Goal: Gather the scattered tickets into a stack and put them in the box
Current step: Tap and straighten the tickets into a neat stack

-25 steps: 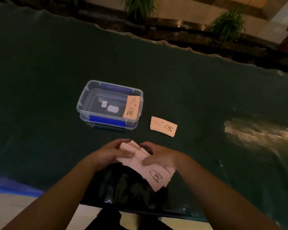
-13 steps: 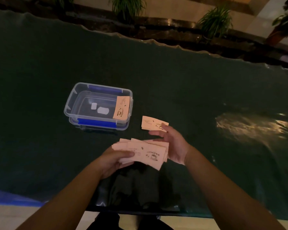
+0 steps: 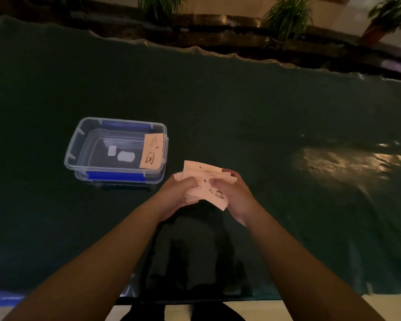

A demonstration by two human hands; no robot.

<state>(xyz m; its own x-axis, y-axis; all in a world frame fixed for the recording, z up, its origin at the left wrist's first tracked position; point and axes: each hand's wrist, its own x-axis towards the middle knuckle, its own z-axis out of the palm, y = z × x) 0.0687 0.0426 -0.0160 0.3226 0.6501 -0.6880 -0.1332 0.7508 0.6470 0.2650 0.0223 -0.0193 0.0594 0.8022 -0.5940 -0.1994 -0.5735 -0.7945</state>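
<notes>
From the head camera, both hands were out in front, over a dark green table (image 3: 264, 117). The left hand (image 3: 180, 193) and the right hand (image 3: 232, 193) were close together, and both were closed around one bunch of pink tickets (image 3: 205, 179). The left thumb lay on top of the bunch near its left side. The right thumb pressed on top near the middle. The other fingers were under the paper, so they could not be seen well. The tickets were not lined up neatly. Some edges and corners stuck out at the far end and at the near right corner. The top ticket had a small drawing of a cup on it, near the right hand.

The box (image 3: 79, 144) sat on the table to the left of the hands and a little farther away. It was a clear plastic box with blue clips on its long sides, and it had no lid on. One more pink ticket (image 3: 152, 151) was inside it, leaning against the right wall. Two small white marks showed on the bottom of the box.

Past the far edge of the table there were green plants (image 3: 287, 17) in a row. A bright patch of light shone on the table at the right.
</notes>
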